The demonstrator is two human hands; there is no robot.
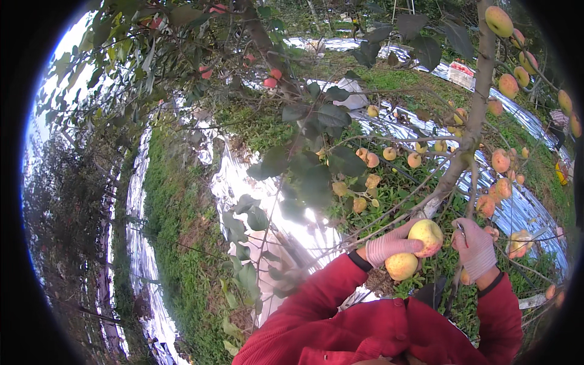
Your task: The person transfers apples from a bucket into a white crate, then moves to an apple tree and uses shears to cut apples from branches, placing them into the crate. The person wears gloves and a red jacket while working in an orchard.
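Observation:
In a pale striped work glove, my left hand [393, 246] is closed on a yellow apple with a red blush [426, 236]. A second yellow apple [401, 266] sits just below it, against the fingers; whether it is held too I cannot tell. My right hand [474, 248], gloved alike, is a short way to the right, shut on a small hand tool [462, 232] with a bit of red on it, perhaps snips; its blades are mostly hidden. More apples [485, 206] hang on the branches just above my right hand, and a whitish bag around fruit [520, 244] lies to its right.
An apple tree's trunk [479, 100] rises above my hands, with thin branches reaching left over my left forearm. Reflective silver film [529, 214] lies in strips on the grass. A white crate of red apples [461, 75] stands farther off. At the right edge is part of a person [559, 119].

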